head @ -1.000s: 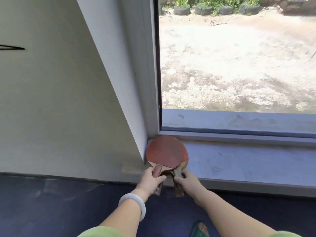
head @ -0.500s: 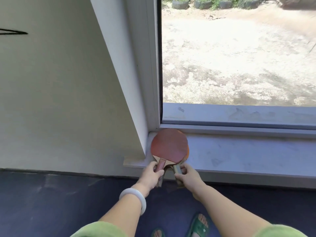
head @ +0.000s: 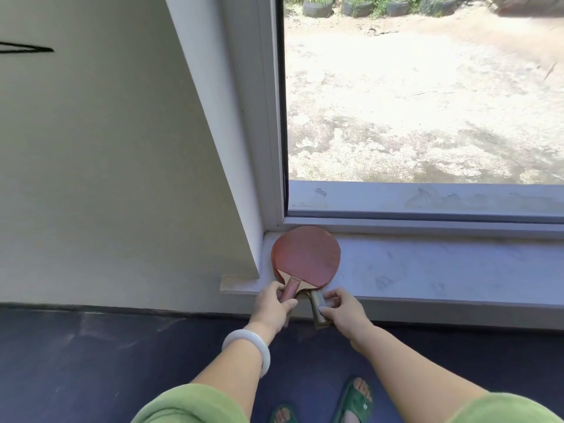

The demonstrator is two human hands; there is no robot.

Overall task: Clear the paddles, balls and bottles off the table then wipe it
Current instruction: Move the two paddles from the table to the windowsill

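Note:
Two table tennis paddles lie stacked on the grey windowsill (head: 427, 270), in its left corner against the window frame. The top paddle (head: 306, 254) shows a red rubber face; the lower paddle (head: 319, 303) is almost fully hidden beneath it, with only its handle and a thin edge showing. My left hand (head: 271, 306) grips the red-brown handle of the top paddle. My right hand (head: 341, 309) pinches the pale handle of the lower paddle, which sticks out past the sill's front edge. No table, balls or bottles are in view.
A white wall (head: 106, 163) stands to the left of the window recess. The window pane (head: 427, 102) looks onto sandy ground. Dark blue floor (head: 91, 361) runs below the sill, with my feet in green sandals (head: 354, 401) on it.
The paddles have slid further back into the sill's corner and now lie flat on it. Both hands keep their hold on the handles.

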